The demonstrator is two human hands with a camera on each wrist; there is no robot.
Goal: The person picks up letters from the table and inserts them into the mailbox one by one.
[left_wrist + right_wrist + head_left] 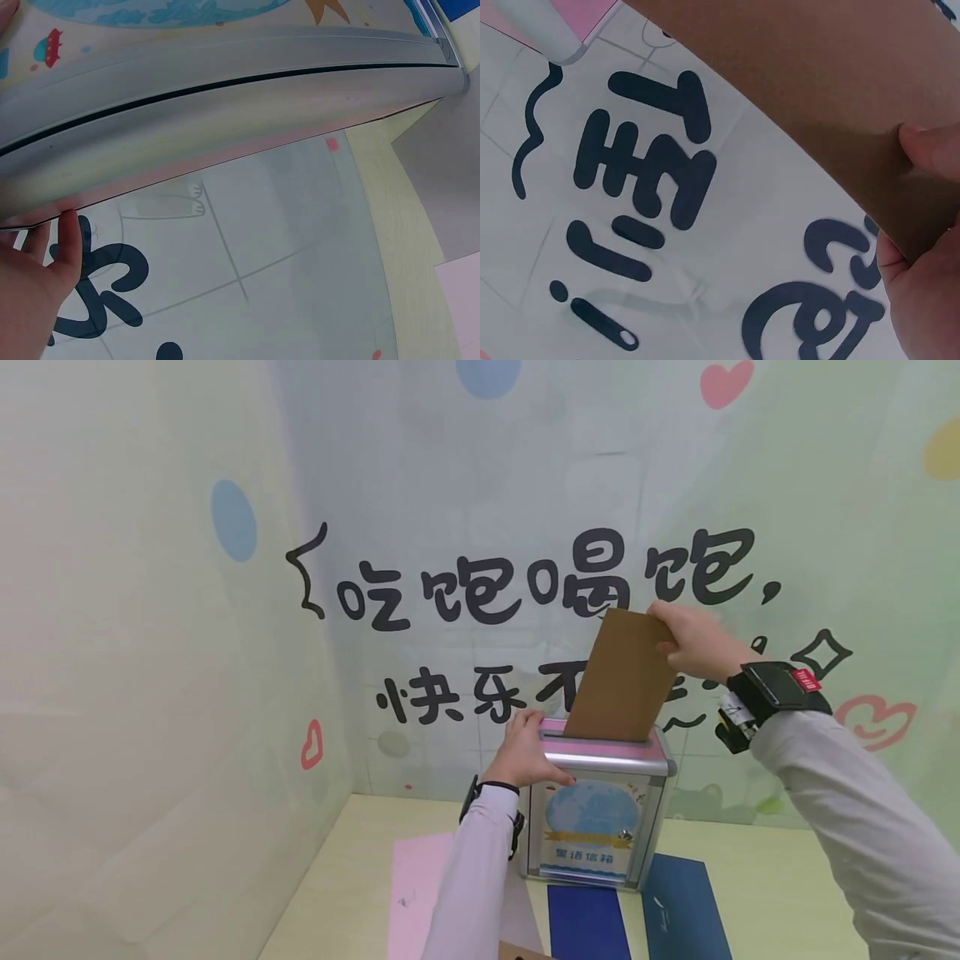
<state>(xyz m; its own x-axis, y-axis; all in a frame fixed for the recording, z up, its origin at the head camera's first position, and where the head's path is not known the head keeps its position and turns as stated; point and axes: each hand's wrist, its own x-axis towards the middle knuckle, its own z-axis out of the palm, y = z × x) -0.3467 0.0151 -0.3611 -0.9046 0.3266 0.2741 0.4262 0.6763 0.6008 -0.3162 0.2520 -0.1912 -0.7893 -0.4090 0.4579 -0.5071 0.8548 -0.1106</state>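
We list the wall [480, 485] first: pale, printed with large black characters, dots and hearts, closing off the back and left. Next we enter the tabletop [757, 877], cream, carrying a pink sheet [416, 885] at left and two blue sheets [678, 902] in front.

We record the box [596, 814] on the tabletop: clear walls, metal frame, pink slotted top, a blue picture label on its front.

We note the envelope [622, 677], plain brown, standing tilted with its lower edge in the slot of the box and its upper part leaning right.

Our right hand [697, 639] pinches the upper right corner of the envelope, thumb on the near face; a black wrist unit [772, 689] sits behind it.

Our left hand [525, 752] rests on the box's top left corner, fingers curled over the rim, steadying it.
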